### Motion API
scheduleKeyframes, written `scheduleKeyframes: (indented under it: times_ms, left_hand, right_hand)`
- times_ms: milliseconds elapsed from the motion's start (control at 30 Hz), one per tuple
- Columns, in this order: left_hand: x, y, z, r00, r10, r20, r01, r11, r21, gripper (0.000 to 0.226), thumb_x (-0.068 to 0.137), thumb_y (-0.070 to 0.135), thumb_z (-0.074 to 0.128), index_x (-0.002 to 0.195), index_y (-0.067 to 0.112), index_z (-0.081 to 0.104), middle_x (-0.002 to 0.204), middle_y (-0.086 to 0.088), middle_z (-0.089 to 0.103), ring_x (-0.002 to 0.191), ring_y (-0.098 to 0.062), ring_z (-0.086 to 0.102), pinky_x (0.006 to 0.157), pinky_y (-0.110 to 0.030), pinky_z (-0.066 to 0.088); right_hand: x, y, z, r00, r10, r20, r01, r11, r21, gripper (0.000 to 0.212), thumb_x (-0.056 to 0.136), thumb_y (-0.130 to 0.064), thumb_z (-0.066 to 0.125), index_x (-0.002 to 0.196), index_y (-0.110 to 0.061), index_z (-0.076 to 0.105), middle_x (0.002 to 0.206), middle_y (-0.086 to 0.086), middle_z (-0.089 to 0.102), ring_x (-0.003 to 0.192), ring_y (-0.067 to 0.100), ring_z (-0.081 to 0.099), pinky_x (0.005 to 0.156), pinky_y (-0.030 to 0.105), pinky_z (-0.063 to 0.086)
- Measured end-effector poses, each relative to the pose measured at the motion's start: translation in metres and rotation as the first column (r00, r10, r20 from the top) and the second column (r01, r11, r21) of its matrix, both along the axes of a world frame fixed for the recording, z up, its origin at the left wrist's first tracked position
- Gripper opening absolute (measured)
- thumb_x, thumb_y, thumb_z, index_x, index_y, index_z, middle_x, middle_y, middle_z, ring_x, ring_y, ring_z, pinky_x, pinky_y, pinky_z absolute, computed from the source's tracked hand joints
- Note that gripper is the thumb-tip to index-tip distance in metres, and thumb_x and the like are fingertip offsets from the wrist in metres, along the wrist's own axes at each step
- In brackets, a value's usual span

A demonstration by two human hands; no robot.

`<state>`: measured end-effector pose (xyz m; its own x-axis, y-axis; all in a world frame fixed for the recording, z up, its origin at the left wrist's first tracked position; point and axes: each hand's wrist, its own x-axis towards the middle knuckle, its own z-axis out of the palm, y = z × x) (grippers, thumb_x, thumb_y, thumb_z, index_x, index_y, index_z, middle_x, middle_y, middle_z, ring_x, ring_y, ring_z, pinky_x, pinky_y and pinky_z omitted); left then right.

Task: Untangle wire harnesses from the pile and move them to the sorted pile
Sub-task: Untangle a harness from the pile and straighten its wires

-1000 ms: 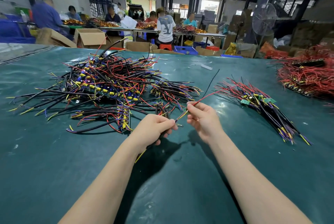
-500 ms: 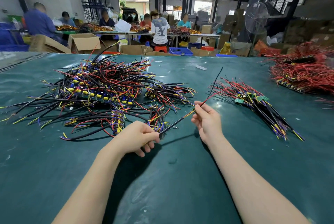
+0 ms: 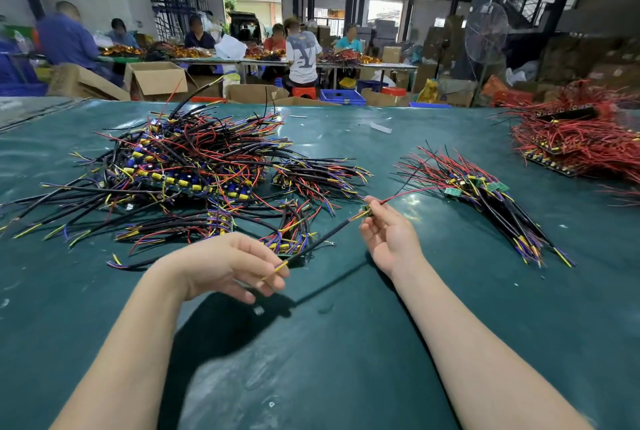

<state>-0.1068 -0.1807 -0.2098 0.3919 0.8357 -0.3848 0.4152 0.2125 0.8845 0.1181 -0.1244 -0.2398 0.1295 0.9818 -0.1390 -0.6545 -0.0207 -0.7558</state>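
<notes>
Harness (image 3: pixel 322 239) partly hidden by right fingers (image 3: pixel 388 216)

Cardboard box (image 3: pixel 156 77), standing fan (image 3: pixel 486 33), blue crate (image 3: pixel 343 97).

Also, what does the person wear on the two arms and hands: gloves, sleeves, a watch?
Nothing that shows. The left hand and the right hand are bare, with no gloves and no rings in view. The left forearm and the right forearm are also bare down to the picture's bottom edge: no sleeves, watch or wristband.
</notes>
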Motion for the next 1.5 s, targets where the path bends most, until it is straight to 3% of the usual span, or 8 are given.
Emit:
scheduleKeyframes:
  times_ms: [167,233,333,500,767,967,1333,1500]
  left_hand:
    - [0.01,0.008,0.012,0.848,0.391,-0.357,-0.21,0.868,0.45,0.024,0.089,0.025,0.056,0.076,0.008,0.068,0.07,-0.002,0.068,0.064,-0.017,0.06,0.063,-0.028,0.051]
    - [0.028,0.007,0.011,0.83,0.468,-0.305,-0.198,0.756,0.624,0.034,0.089,0.03,0.054,0.074,0.002,0.065,0.067,-0.011,0.06,0.062,-0.021,0.052,0.064,-0.029,0.048]
    - [0.052,0.003,0.002,0.949,0.299,0.099,-0.313,0.859,0.406,0.026,0.092,0.019,0.053,0.073,0.004,0.063,0.07,-0.007,0.059,0.05,-0.004,0.052,0.047,-0.019,0.047]
    - [0.049,0.006,-0.008,0.876,0.36,0.321,-0.424,0.892,0.158,0.024,0.089,0.008,0.059,0.066,0.007,0.064,0.05,0.006,0.061,0.037,0.004,0.046,0.036,-0.008,0.037]
    - [0.054,0.008,-0.013,0.909,0.296,0.294,-0.365,0.906,0.217,0.019,0.091,0.017,0.057,0.074,0.013,0.065,0.057,0.007,0.06,0.041,0.004,0.05,0.036,-0.01,0.033]
    - [0.055,0.009,-0.013,0.86,0.281,0.425,-0.368,0.92,0.138,0.016,0.088,0.009,0.055,0.076,0.012,0.065,0.052,0.004,0.064,0.042,0.001,0.053,0.034,-0.011,0.031]
    - [0.061,0.01,-0.019,0.873,0.361,0.328,-0.4,0.915,0.057,0.021,0.084,0.005,0.055,0.066,0.01,0.064,0.056,0.0,0.064,0.044,-0.004,0.056,0.041,-0.013,0.042]
    - [0.068,0.01,-0.011,0.855,0.439,0.277,-0.446,0.894,-0.042,0.021,0.082,-0.002,0.04,0.079,0.002,0.061,0.063,-0.003,0.065,0.038,-0.004,0.051,0.037,-0.011,0.037]
  right_hand:
    - [-0.029,-0.013,0.005,0.97,0.082,0.227,-0.109,0.988,0.11,0.021,0.089,-0.001,0.053,0.077,-0.017,0.059,0.048,-0.014,0.055,0.037,-0.001,0.045,0.035,0.011,0.033]
    - [-0.049,-0.02,0.006,0.939,0.153,0.308,-0.205,0.968,0.147,0.022,0.089,0.0,0.052,0.077,-0.017,0.059,0.048,-0.015,0.053,0.039,-0.002,0.042,0.039,0.013,0.033]
    - [-0.063,-0.029,0.009,0.911,0.235,0.338,-0.301,0.94,0.158,0.02,0.091,-0.005,0.05,0.079,-0.017,0.061,0.05,-0.009,0.052,0.042,0.004,0.043,0.044,0.018,0.033]
    - [-0.055,-0.032,0.01,0.828,0.119,0.548,-0.262,0.946,0.192,0.024,0.093,-0.008,0.049,0.077,-0.018,0.064,0.052,-0.013,0.057,0.044,0.002,0.047,0.04,0.012,0.036]
    - [-0.054,-0.029,0.009,0.836,0.262,0.483,-0.357,0.927,0.116,0.028,0.093,-0.006,0.047,0.068,-0.008,0.061,0.056,-0.001,0.059,0.049,0.006,0.055,0.049,0.017,0.048]
    - [-0.047,-0.024,0.009,0.937,0.288,0.196,-0.313,0.943,0.113,0.021,0.086,0.006,0.052,0.073,-0.009,0.061,0.05,-0.003,0.06,0.043,0.01,0.057,0.049,0.024,0.05]
    - [-0.044,-0.019,-0.001,0.959,0.072,0.273,-0.098,0.992,0.082,0.02,0.087,-0.001,0.057,0.068,-0.007,0.06,0.043,-0.004,0.057,0.037,0.004,0.053,0.041,0.015,0.046]
    - [-0.047,-0.018,0.001,0.951,0.029,0.308,-0.065,0.992,0.106,0.021,0.083,0.006,0.06,0.065,-0.004,0.059,0.04,-0.004,0.055,0.035,0.004,0.05,0.04,0.015,0.047]
